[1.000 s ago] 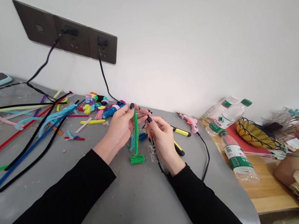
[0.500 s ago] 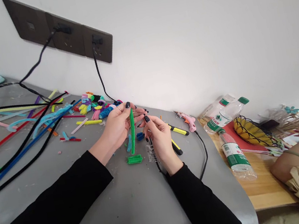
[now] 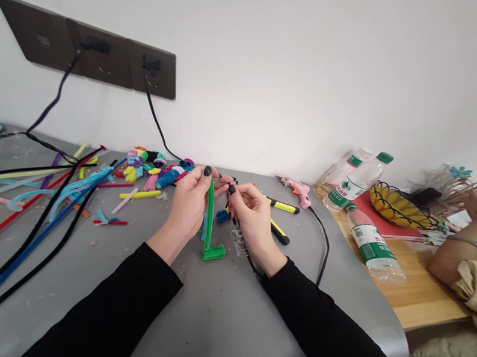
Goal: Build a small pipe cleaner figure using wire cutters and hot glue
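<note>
My left hand (image 3: 194, 201) pinches a green pipe cleaner (image 3: 210, 217) between thumb and fingers. It hangs down, and its lower end overlaps a short green pipe-cleaner bundle (image 3: 214, 253) on the table. Close beside it, my right hand (image 3: 248, 213) is closed in a pinch, its fingertips near those of the left. Whatever it grips is too small to make out. A blue fuzzy piece (image 3: 222, 216) lies between the hands. Behind my right hand are yellow-and-black handles (image 3: 284, 205) and, partly hidden, a clear ridged piece (image 3: 239, 243).
Pipe cleaners (image 3: 36, 200) are strewn over the grey table (image 3: 201, 337) at left, beside a colourful fuzzy pile (image 3: 150, 169). A pink glue gun (image 3: 299, 191) trails a cord. Plastic bottles (image 3: 374, 244) and a yellow basket (image 3: 396, 207) stand right, near another person's arm (image 3: 465, 250).
The green pipe cleaner has tilted slightly, its lower end now overlapping the green bundle. My hands have barely moved, and the view has shifted a little.
</note>
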Available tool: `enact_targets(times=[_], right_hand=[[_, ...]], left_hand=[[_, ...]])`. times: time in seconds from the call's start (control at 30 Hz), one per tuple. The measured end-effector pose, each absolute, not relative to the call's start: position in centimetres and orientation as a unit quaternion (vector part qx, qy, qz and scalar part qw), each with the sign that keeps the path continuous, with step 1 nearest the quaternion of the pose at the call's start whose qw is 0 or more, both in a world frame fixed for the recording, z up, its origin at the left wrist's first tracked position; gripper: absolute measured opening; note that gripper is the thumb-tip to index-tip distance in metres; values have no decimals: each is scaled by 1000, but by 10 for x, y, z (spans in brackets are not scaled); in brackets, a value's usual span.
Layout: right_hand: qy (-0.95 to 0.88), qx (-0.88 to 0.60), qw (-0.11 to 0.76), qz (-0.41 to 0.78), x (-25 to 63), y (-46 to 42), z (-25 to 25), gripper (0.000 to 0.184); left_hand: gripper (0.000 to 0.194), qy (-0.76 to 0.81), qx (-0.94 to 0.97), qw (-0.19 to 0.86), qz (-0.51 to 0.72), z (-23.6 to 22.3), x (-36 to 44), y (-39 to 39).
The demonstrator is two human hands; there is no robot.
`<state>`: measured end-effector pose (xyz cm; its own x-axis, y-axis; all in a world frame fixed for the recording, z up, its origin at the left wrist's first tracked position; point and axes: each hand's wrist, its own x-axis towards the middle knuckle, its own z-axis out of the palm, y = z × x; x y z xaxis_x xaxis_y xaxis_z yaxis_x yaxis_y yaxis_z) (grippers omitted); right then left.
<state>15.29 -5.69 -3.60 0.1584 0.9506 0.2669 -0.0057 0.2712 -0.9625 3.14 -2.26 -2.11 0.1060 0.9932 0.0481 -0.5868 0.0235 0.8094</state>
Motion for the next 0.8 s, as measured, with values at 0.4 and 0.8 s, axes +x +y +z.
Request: enact_targets(times=[0.4, 0.8], right_hand=[[-562, -455, 593, 355, 144, -67, -28, 23], [-680, -405, 558, 249, 149, -74, -25, 20]], left_hand=[[19, 276, 285, 716, 575, -30, 28, -16], [32, 261, 257, 729, 578, -18, 25, -20]])
